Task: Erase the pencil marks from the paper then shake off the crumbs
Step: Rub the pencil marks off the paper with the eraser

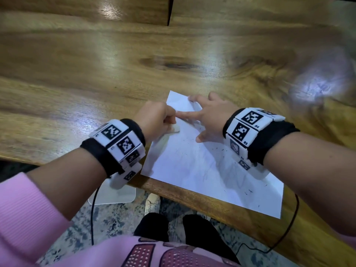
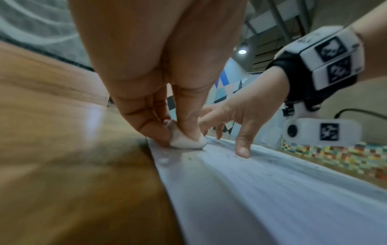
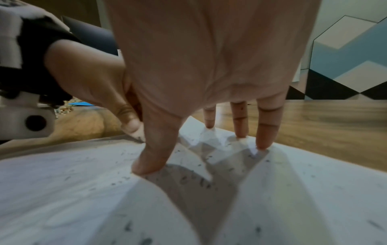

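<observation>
A white sheet of paper (image 1: 202, 170) lies askew on the wooden table (image 1: 115, 64), its near corner hanging past the front edge. Dark eraser crumbs (image 3: 188, 179) are scattered over it, and faint pencil traces show near its middle. My left hand (image 1: 158, 118) pinches a white eraser (image 2: 187, 142) and holds it down on the paper's left edge. My right hand (image 1: 208, 112) is spread wide, with straight fingertips (image 3: 261, 145) and thumb pressing the sheet flat at its far end. The paper (image 3: 272, 199) buckles slightly under that hand.
The table's front edge (image 1: 192, 191) runs under the paper. Below it are a patterned floor, a white base plate (image 1: 117, 195), dark legs and thin black cables (image 1: 92, 218). The tabletop stretches bare beyond and left of the paper.
</observation>
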